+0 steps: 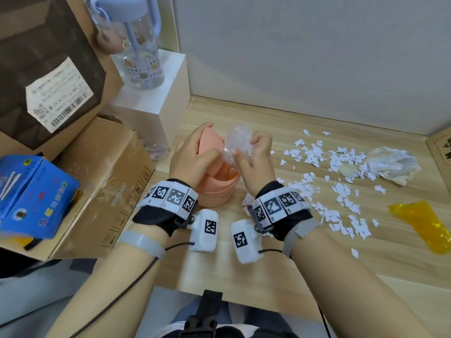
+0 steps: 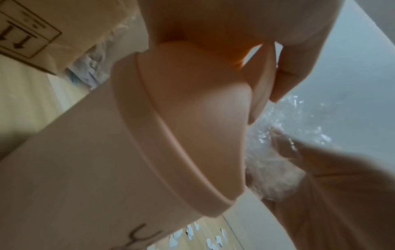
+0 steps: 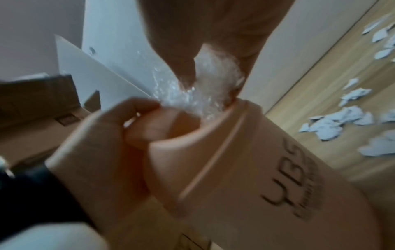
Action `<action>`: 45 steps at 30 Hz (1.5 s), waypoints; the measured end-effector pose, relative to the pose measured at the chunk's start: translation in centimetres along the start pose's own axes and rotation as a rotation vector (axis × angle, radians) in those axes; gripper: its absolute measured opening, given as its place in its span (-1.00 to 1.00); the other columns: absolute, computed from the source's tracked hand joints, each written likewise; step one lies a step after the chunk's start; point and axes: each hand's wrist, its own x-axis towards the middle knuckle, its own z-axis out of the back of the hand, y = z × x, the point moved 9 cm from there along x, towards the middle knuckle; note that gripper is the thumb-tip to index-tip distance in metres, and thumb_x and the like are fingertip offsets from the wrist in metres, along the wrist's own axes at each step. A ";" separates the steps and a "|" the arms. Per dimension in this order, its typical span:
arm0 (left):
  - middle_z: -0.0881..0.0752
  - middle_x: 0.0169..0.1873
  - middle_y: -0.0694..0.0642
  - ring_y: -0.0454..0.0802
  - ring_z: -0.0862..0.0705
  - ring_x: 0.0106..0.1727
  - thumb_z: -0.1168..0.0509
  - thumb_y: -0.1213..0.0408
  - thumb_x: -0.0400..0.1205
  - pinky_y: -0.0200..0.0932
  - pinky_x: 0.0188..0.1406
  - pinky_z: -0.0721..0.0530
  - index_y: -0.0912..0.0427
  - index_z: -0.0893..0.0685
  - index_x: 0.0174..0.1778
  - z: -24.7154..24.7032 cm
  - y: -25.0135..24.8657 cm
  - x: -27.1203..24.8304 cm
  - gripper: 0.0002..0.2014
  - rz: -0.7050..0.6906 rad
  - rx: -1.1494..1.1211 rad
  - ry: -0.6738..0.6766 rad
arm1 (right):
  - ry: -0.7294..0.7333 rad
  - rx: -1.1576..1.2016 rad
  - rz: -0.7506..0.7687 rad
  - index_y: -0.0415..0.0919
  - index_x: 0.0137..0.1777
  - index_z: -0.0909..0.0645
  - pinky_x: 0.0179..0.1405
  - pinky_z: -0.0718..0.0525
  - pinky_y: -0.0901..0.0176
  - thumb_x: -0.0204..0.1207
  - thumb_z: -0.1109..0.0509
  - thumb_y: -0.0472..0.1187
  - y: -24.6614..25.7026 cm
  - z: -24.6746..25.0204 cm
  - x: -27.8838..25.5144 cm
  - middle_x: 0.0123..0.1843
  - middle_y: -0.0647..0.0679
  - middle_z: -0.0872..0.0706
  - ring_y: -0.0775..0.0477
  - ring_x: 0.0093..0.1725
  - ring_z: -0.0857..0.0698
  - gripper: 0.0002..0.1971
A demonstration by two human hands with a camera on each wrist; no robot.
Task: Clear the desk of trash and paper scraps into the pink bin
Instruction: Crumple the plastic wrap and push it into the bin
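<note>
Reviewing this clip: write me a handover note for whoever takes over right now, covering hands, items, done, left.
Left hand: holds the pink bin's flap tilted open.
Right hand: grips clear plastic wrap, its lower end already in the bin opening.
Done: wrap partly in.
Left: push the wrap fully in; then clear the paper scraps spread right of the bin, the crumpled paper at far right, and the yellow wrapper near the front right.
</note>
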 end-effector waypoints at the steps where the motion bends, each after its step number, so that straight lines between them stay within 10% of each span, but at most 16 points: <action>1: -0.50 0.28 -0.18 0.03 -0.47 0.36 -0.18 -0.07 0.26 0.19 0.38 -0.46 -0.45 -0.39 0.33 0.0 -0.1 -0.1 -0.36 -0.011 0.021 0.001 | 0.005 -0.063 0.044 -0.15 -0.05 -0.23 -0.25 -0.43 0.31 0.42 -0.34 -0.44 0.2 -0.4 -0.3 -0.04 -0.01 -0.33 0.11 -0.26 -0.32 -0.67; 5: -0.55 0.29 -0.09 0.09 -0.53 0.27 -0.20 -0.08 0.30 0.19 0.30 -0.52 -0.43 -0.40 0.31 0.0 -0.1 0.0 -0.42 -0.026 0.035 -0.028 | 0.069 -0.151 0.119 -0.20 -0.05 -0.45 0.19 -0.40 0.11 0.36 -0.39 -0.32 -0.2 -1.0 -1.3 -0.05 0.10 -0.45 0.30 0.04 -0.44 -0.79; 7: -0.58 0.25 -0.06 0.11 -0.54 0.25 -0.20 -0.08 0.29 0.21 0.27 -0.53 -0.43 -0.42 0.28 0.2 0.0 0.2 -0.43 -0.029 0.038 -0.061 | 0.097 -0.259 0.146 -0.07 -0.04 -0.47 0.53 0.10 -0.12 0.39 -0.39 -0.14 -0.5 -0.5 -1.8 0.01 0.24 -0.51 0.31 0.41 -0.32 -0.81; 14: -0.55 0.18 -0.22 0.12 -0.50 0.31 -0.15 0.02 0.30 0.20 0.30 -0.48 -0.35 -0.45 0.25 0.1 0.2 0.9 -0.47 -0.029 0.044 -0.085 | 0.465 -0.560 0.157 0.13 0.02 -0.56 0.38 0.59 -0.44 0.32 -0.28 0.34 0.2 -1.3 -1.0 0.22 0.17 -0.68 0.12 0.65 0.06 -0.60; 19: -0.52 0.13 -0.16 0.14 -0.49 0.27 -0.16 0.04 0.29 0.21 0.28 -0.51 -0.32 -0.46 0.25 -1.1 -0.1 0.7 -0.46 0.008 0.012 -0.088 | 0.874 -1.112 0.343 0.16 0.39 -0.42 0.26 0.71 -0.49 0.19 -0.13 0.55 -2.3 -6.2 -1.1 0.63 -0.03 -0.23 -0.14 0.60 0.44 -0.20; 24: -0.56 0.21 -0.12 0.15 -0.48 0.30 -0.13 -0.02 0.25 0.24 0.28 -0.51 -0.34 -0.44 0.24 -2.0 -0.6 0.7 -0.44 0.014 0.018 -0.135 | 0.882 -0.901 0.149 0.03 0.06 -0.69 0.27 0.68 -0.42 0.18 -0.33 0.40 -3.9 -5.9 -0.6 0.48 0.06 -0.47 -0.11 0.60 0.41 -0.42; 31: -0.54 0.13 -0.10 0.18 -0.46 0.35 -0.13 0.02 0.30 0.02 0.33 -0.43 -0.34 -0.42 0.30 -3.6 -1.1 0.6 -0.43 0.070 -0.001 -0.290 | 0.249 -0.233 0.005 0.07 0.16 -0.62 0.44 -0.31 -0.33 0.35 -0.48 -0.09 -7.6 7.4 1.2 0.31 0.02 -0.62 -0.05 0.41 -0.48 -0.65; 39: -0.61 0.27 0.07 0.22 -0.43 0.38 -0.12 0.03 0.27 0.05 0.33 -0.41 -0.28 -0.43 0.34 -7.5 -2.6 1.2 -0.38 0.084 0.001 -0.344 | -0.341 -0.684 -0.870 0.09 0.35 -0.38 0.47 -0.11 -0.35 0.32 -0.39 -0.26 -24.6 30.9 -7.3 0.63 -0.13 -0.10 -0.27 0.59 -0.06 -0.42; 43: -0.60 0.28 0.12 0.24 -0.47 0.35 -0.11 -0.01 0.25 0.05 0.31 -0.44 -0.28 -0.44 0.32 -7.9 -2.7 1.4 -0.37 0.073 0.010 -0.374 | -0.310 -0.598 -1.149 0.24 0.44 -0.12 0.50 -0.01 -0.53 0.15 -0.56 -0.06 -29.2 35.7 -11.5 0.66 -0.15 0.09 -0.36 0.62 0.14 -0.10; 45: -0.60 0.27 0.15 0.23 -0.50 0.31 -0.12 0.01 0.26 -0.02 0.24 -0.45 -0.26 -0.45 0.33 -7.9 -2.9 1.4 -0.38 0.063 0.000 -0.375 | -0.225 -0.579 -1.201 0.34 0.41 -0.08 0.41 -0.26 -0.56 0.07 -0.52 -0.07 -30.9 35.8 -12.6 0.60 -0.25 -0.16 -0.48 0.54 -0.17 -0.06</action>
